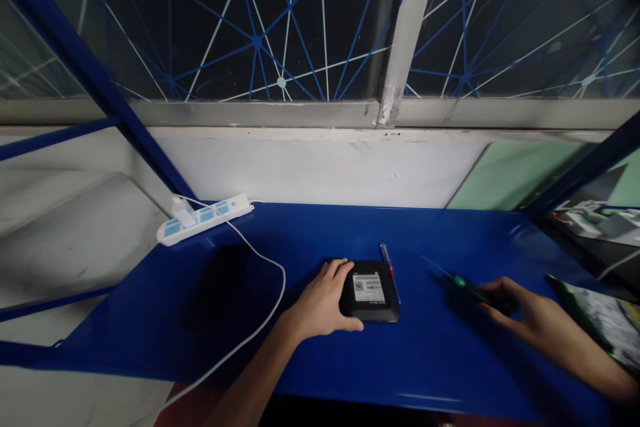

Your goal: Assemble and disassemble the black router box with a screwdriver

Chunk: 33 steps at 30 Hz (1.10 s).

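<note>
A flat black device (pixel 369 307) with a white printed label lies on the blue table. My left hand (pixel 325 297) grips its left side, fingers over the far edge and thumb at the near edge. Along the device's right side lies a thin tool (pixel 387 260) with a clear and red part, perhaps a small screwdriver; the device hides some of it. Over to the right, my right hand (pixel 517 310) is closed around the dark handle of a screwdriver (pixel 463 283) with a green collar. Its thin shaft points left toward the device, apart from it and slightly blurred.
A white power strip (pixel 207 217) with a plug in it sits at the back left. Its white cable (pixel 281 280) curves across the table (pixel 320 233) to the front left. A shiny dark-and-green packet (pixel 600 313) lies at the right. Blue frame posts (pixel 120 110) flank the table.
</note>
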Each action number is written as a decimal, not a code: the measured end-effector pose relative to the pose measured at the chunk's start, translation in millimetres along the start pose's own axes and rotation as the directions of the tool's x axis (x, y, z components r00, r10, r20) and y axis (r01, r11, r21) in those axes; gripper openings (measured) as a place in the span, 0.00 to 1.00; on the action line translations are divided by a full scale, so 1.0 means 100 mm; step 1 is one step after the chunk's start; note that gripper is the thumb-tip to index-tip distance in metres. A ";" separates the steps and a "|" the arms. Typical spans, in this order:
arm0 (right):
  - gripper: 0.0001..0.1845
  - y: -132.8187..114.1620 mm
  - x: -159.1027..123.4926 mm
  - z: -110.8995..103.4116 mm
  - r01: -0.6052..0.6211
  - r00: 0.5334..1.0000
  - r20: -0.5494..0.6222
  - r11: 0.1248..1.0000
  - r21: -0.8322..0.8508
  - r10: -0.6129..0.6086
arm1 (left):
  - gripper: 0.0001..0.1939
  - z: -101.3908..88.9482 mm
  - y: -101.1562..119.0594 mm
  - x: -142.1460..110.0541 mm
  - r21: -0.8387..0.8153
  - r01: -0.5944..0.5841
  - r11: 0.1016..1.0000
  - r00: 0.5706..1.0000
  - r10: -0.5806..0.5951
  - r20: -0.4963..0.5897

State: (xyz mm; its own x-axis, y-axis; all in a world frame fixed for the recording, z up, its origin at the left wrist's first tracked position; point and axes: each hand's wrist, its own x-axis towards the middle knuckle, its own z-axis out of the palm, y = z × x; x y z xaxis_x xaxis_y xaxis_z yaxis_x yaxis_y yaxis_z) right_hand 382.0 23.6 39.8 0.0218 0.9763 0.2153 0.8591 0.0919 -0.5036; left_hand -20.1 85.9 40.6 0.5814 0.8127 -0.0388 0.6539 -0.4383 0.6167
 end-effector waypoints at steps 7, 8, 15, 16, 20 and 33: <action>0.20 0.03 0.16 0.47 -0.094 0.995 -0.033 0.994 -0.056 0.092 | 0.56 -0.01 -0.03 -0.01 -0.077 0.016 0.997 1.000 -0.015 0.014; 0.21 0.04 0.16 0.52 -0.083 0.995 -0.062 0.992 -0.091 0.078 | 0.57 -0.01 -0.04 0.00 -0.089 0.020 0.996 1.000 -0.018 0.020; 0.30 -0.37 0.13 0.53 0.095 0.956 -0.213 0.901 -0.423 -0.201 | 0.62 0.00 -0.02 0.00 -0.130 0.068 0.989 0.997 -0.064 0.036; 0.28 -0.50 0.15 0.53 0.130 0.955 -0.200 0.916 -0.379 -0.218 | 0.63 0.00 -0.01 -0.01 -0.130 0.079 0.988 0.996 -0.074 0.045; 0.23 -1.01 0.33 0.65 0.194 0.981 0.018 0.974 -0.115 -0.193 | 0.63 0.01 0.00 -0.01 -0.132 0.088 0.987 0.995 -0.082 0.051; 0.20 -1.47 0.71 1.03 0.038 0.977 0.211 0.989 -0.143 -0.007 | 0.66 -0.03 0.01 0.07 -0.058 0.024 0.998 0.997 -0.019 0.077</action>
State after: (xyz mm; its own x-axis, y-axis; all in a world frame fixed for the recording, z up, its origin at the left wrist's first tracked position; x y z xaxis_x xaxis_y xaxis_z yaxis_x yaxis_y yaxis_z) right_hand 204.2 99.9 43.2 -0.0927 0.9950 0.0376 0.9236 0.1000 -0.3700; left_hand -17.2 92.0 42.8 0.6040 0.7893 -0.1108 0.6382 -0.3956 0.6605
